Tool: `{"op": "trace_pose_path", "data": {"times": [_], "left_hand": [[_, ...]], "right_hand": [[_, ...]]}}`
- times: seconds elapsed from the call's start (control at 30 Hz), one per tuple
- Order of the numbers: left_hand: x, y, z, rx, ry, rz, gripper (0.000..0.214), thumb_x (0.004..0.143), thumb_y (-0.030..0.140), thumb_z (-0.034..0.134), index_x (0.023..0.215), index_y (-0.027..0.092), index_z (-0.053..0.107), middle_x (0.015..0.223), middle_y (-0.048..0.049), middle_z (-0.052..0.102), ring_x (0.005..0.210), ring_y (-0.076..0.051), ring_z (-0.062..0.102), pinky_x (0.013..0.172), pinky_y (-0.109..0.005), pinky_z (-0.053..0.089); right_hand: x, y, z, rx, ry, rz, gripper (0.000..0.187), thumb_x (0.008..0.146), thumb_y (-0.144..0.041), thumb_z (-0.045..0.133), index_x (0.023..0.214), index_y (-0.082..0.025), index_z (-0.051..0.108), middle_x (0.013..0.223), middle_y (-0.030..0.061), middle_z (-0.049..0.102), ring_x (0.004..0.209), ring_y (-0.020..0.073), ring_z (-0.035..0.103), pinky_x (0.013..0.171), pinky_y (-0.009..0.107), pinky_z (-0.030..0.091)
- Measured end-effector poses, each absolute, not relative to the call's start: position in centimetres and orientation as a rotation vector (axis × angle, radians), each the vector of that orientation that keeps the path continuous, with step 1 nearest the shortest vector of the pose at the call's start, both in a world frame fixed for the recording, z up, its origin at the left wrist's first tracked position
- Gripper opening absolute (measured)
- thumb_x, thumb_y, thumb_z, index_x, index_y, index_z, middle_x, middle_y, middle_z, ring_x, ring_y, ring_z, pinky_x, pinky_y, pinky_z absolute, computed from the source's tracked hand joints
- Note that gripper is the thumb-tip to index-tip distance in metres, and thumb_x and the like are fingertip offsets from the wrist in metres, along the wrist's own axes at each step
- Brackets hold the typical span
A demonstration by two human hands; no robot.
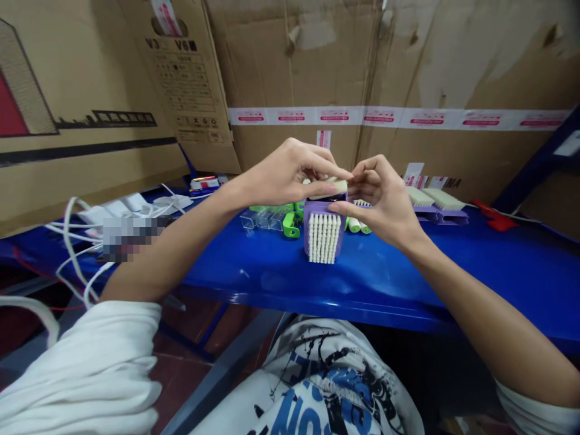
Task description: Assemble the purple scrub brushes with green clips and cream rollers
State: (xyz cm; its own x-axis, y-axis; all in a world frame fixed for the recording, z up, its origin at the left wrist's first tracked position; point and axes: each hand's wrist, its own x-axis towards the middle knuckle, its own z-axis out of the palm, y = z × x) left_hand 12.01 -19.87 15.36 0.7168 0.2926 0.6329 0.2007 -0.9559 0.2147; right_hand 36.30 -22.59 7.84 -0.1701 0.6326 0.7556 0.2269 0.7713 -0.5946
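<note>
A purple brush with white bristles point(322, 232) stands on end on the blue table point(453, 272), bristles facing me. My left hand point(285, 172) curls over its top, fingers pinched on a pale cream piece point(330, 188) lying across the brush's upper end. My right hand point(383, 202) meets it from the right, thumb and fingers closed on the brush's top right corner. Both hands touch the same brush.
Behind the brush lie clear plastic cases point(263, 219), a green clip point(291, 225) and small green-and-white rolls point(357, 226). More purple brushes point(437, 205) lie at the right, a red object point(496, 217) beyond. White cables point(77, 241) trail at the left. Cardboard boxes point(362, 78) wall the back.
</note>
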Motion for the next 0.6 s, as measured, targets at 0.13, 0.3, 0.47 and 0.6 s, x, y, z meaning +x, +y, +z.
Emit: {"op": "trace_pose_path", "data": {"times": [0.13,0.3,0.47,0.6], "left_hand": [[11.6,-20.4,15.8,2.946,0.388,0.912,0.027,0.105,0.047,0.079,0.122,0.031,0.092,0.114,-0.0068,0.088,0.093,-0.02,0.079,0.079,-0.031,0.056],[11.6,-21.1,15.7,3.002,0.439,0.874,0.026,0.104,0.046,0.078,0.12,0.03,0.091,0.111,-0.0061,0.089,0.091,-0.022,0.08,0.084,-0.033,0.058],[11.4,-21.1,14.9,2.967,0.566,0.954,0.028,0.102,0.048,0.077,0.117,0.027,0.09,0.105,-0.0066,0.088,0.092,-0.024,0.08,0.085,-0.035,0.059],[11.4,-20.7,14.4,2.958,0.569,0.999,0.029,0.103,0.05,0.075,0.117,0.028,0.089,0.109,-0.0066,0.088,0.096,-0.024,0.081,0.085,-0.035,0.059]], "right_hand": [[36.1,-22.6,7.9,-0.662,-1.74,0.467,0.072,0.063,-0.068,0.11,0.097,-0.026,0.063,0.097,0.001,0.076,0.088,0.0207,0.077,0.087,0.041,0.069],[36.2,-22.4,7.9,-0.632,-1.758,0.54,0.069,0.064,-0.069,0.108,0.094,-0.025,0.064,0.09,0.0001,0.075,0.087,0.0195,0.073,0.087,0.04,0.068],[36.3,-22.0,8.1,-0.58,-1.783,0.572,0.068,0.062,-0.066,0.11,0.094,-0.026,0.066,0.093,-0.0013,0.072,0.088,0.0179,0.072,0.089,0.038,0.068],[36.6,-21.9,8.4,-0.564,-1.805,0.618,0.066,0.06,-0.061,0.112,0.092,-0.026,0.066,0.093,-0.0025,0.07,0.085,0.0159,0.07,0.086,0.036,0.068]]}}
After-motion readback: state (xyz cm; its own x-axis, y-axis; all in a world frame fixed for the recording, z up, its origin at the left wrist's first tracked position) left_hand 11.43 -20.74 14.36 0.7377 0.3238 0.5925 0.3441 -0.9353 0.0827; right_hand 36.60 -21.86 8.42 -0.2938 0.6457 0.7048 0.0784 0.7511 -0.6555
